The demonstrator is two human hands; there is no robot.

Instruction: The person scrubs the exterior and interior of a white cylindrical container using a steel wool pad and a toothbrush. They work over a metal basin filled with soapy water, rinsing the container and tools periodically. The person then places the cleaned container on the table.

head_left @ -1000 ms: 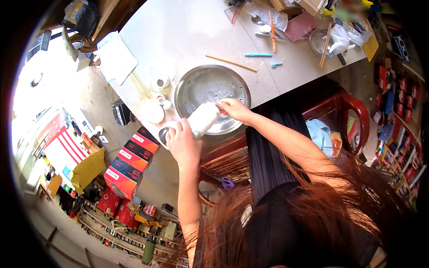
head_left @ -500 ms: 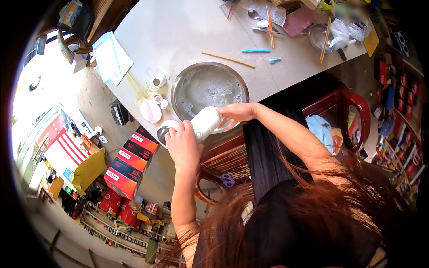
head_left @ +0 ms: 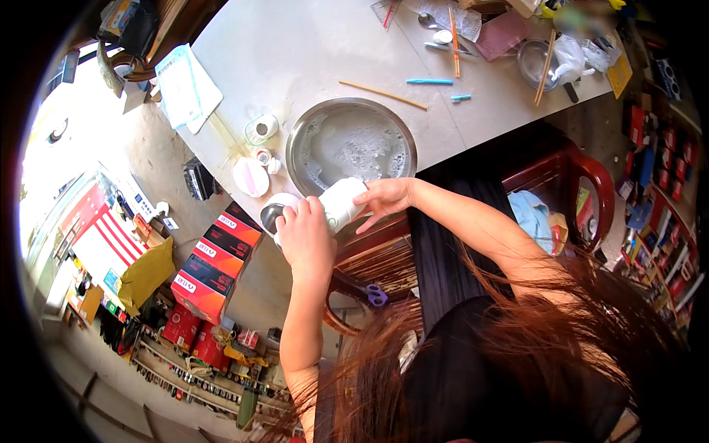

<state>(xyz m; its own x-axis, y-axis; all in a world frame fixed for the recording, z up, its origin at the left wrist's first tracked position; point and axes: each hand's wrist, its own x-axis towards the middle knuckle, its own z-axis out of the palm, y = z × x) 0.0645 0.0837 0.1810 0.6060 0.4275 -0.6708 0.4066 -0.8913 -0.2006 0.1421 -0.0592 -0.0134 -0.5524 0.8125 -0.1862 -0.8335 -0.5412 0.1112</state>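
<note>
A white cylindrical container [head_left: 341, 203] is held tilted over the near rim of the metal basin [head_left: 293, 159]. One end is round with a dark opening or cap, seen near the left fingertips; I cannot tell which. My left hand [head_left: 306, 235] wraps around the container near that end. At the other end my right hand [head_left: 390, 196] is stretched out with its fingers apart; whether the fingertips touch the container is unclear. Cloudy, sudsy water [head_left: 351, 144] fills the basin. Left of it stand a small white cup-like piece [head_left: 263, 127], small white parts [head_left: 266, 159] and a white disc [head_left: 251, 177].
A wooden chopstick [head_left: 382, 94] and blue pens [head_left: 428, 82] lie beyond the basin. Clutter, with a glass bowl [head_left: 533, 63], covers the table's far right. Papers [head_left: 188, 92] lie at the left edge. Red chairs [head_left: 591, 177] and stacked boxes [head_left: 214, 262] stand below.
The container has turned slightly in my left hand, so its dark end shows differently. My right hand has shifted along its end, with the fingers spread wider. The view has moved a little.
</note>
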